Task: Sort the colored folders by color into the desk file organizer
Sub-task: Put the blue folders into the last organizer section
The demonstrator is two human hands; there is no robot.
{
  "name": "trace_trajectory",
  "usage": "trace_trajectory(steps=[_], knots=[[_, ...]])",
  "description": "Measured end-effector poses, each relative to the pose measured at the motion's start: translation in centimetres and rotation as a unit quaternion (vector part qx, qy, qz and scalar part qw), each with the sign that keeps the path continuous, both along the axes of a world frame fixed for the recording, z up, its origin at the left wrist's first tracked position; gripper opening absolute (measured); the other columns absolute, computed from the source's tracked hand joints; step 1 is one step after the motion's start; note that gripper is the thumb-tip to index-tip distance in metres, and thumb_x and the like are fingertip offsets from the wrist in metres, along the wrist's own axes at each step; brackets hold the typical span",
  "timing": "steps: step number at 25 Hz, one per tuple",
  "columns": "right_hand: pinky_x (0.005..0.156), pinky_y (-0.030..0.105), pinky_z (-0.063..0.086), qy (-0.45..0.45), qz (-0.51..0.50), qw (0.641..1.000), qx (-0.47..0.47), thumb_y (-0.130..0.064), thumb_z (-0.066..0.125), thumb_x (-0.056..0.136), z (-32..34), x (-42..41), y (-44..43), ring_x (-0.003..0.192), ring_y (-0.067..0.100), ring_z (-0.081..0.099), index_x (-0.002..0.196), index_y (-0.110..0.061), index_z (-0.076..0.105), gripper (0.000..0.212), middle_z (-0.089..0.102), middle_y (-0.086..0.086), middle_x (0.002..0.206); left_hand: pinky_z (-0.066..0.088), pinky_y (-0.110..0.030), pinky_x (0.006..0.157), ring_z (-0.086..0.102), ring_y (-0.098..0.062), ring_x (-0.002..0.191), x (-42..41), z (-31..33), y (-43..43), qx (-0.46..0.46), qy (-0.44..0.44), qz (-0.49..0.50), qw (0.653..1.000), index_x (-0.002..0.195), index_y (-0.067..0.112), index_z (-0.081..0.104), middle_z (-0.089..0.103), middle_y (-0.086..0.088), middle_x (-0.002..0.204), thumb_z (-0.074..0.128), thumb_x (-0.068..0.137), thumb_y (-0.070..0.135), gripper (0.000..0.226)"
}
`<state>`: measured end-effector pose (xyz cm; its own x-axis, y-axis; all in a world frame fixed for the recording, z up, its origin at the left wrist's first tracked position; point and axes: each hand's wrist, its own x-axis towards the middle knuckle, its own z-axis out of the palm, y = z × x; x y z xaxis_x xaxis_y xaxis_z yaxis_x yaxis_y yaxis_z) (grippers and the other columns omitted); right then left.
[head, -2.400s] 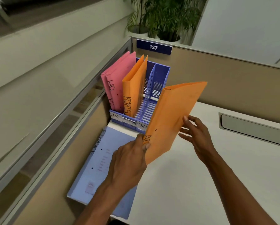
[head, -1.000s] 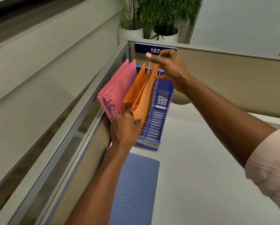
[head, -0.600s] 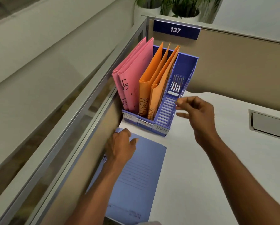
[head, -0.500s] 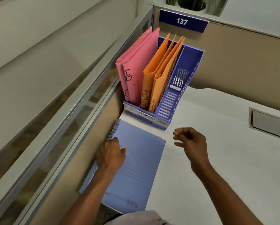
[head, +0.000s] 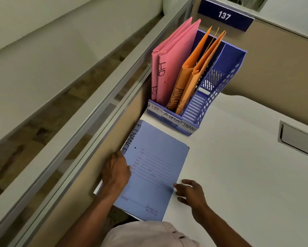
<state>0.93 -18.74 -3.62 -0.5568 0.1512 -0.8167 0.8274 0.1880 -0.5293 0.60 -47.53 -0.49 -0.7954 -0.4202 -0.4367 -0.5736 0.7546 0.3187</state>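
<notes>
Your left hand [head: 116,172] rests flat and released on the thin blue paper folder [head: 153,168] at the bench's left edge; right hand [head: 190,192] open beside it. Light, floppy: pinch its spine.

The file organizer [head: 219,97] is blue moulded plastic with slotted walls and a slight sheen. The pink folders [head: 171,68], orange folders [head: 194,75] and blue folder [head: 155,168] are matt card. The desk [head: 247,175] is smooth white laminate. The partition rail [head: 89,122] is brushed metal.
</notes>
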Motion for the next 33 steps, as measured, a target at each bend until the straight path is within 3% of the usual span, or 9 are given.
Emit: trace_trajectory(steps=[5,8,11,14,17,21,27,30,33], knots=[[0.083,0.048,0.067,-0.008,-0.002,1.0,0.012,-0.023,0.089,0.084,-0.6,-0.4,-2.0,0.095,0.033,0.076,0.115,-0.007,0.064,0.043,0.078,0.015,0.106,0.06,-0.041,0.081,0.066,-0.029,0.103,-0.2,0.3,-0.9,0.007,-0.024,0.012,1.0,0.117,0.01,0.06,0.064,-0.011,0.116,0.083,0.083,0.037,0.049],[0.081,0.047,0.067,-0.012,-0.022,1.0,0.016,-0.029,0.09,0.083,-0.8,-0.5,-2.4,0.098,0.034,0.076,0.113,-0.009,0.063,0.045,0.076,0.014,0.109,0.057,-0.033,0.065,0.067,-0.021,0.085,-0.6,0.9,-2.7,0.111,-0.019,0.02,0.993,0.098,0.016,0.06,0.066,-0.004,0.1,0.091,0.075,0.033,0.042],[0.08,0.046,0.067,-0.009,-0.033,0.999,0.01,-0.036,0.091,0.081,-0.6,-0.4,-2.7,0.094,0.033,0.076,0.111,-0.009,0.065,0.048,0.078,0.013,0.105,0.063,-0.038,0.071,0.07,-0.016,0.08,-1.3,2.1,-4.2,0.219,-0.033,0.019,0.975,0.096,0.017,0.053,0.069,0.003,0.091,0.096,0.067,0.026,0.052],[0.076,0.04,0.063,-0.002,-0.048,0.999,0.0,-0.035,0.088,0.085,-0.5,-0.1,-2.8,0.083,0.029,0.071,0.112,-0.006,0.07,0.044,0.079,0.017,0.102,0.066,-0.043,0.081,0.073,-0.016,0.094,-2.0,3.7,-4.5,0.293,-0.032,-0.029,0.955,0.105,0.022,0.055,0.073,0.005,0.105,0.095,0.069,0.02,0.054],[0.076,0.041,0.062,0.0,-0.076,0.997,-0.011,-0.035,0.086,0.087,-0.4,0.5,-2.6,0.086,0.029,0.072,0.114,-0.001,0.07,0.046,0.081,0.017,0.105,0.064,-0.039,0.089,0.072,-0.012,0.103,-2.3,5.2,-3.5,0.292,-0.011,-0.116,0.949,0.122,0.027,0.059,0.073,0.01,0.119,0.091,0.074,0.02,0.058],[0.077,0.042,0.063,0.039,-0.103,0.993,-0.03,-0.035,0.082,0.09,0.1,1.2,-2.2,0.102,0.031,0.074,0.118,-0.008,0.067,0.042,0.078,0.009,0.115,0.063,-0.035,0.091,0.071,-0.005,0.102,-2.0,7.3,-1.5,0.291,0.024,-0.175,0.94,0.119,0.028,0.059,0.073,0.015,0.117,0.089,0.077,0.022,0.052],[0.103,0.056,0.058,0.091,-0.132,0.984,-0.08,-0.034,0.074,0.096,2.8,0.5,1.2,0.114,0.038,0.071,0.129,-0.01,0.065,0.042,0.076,0.013,0.125,0.064,-0.033,0.085,0.07,0.001,0.099,-0.4,11.0,1.7,0.267,0.054,-0.216,0.938,0.111,0.032,0.054,0.073,0.02,0.115,0.087,0.081,0.032,0.045],[0.098,0.054,0.06,0.129,-0.127,0.979,-0.096,-0.037,0.074,0.094,5.6,-0.6,3.9,0.11,0.041,0.071,0.122,-0.009,0.07,0.04,0.076,0.017,0.123,0.064,-0.031,0.088,0.07,0.003,0.103,-0.1,13.3,3.1,0.289,0.104,-0.194,0.932,0.115,0.03,0.059,0.074,0.02,0.119,0.087,0.082,0.03,0.044],[0.09,0.048,0.06,0.2,-0.097,0.97,-0.095,-0.049,0.078,0.085,10.1,-3.1,5.7,0.099,0.031,0.073,0.104,-0.017,0.076,0.037,0.077,0.014,0.108,0.064,-0.032,0.089,0.071,0.002,0.106,-0.3,16.3,4.5,0.322,0.169,-0.15,0.919,0.12,0.03,0.063,0.074,0.02,0.12,0.084,0.085,0.033,0.041]])
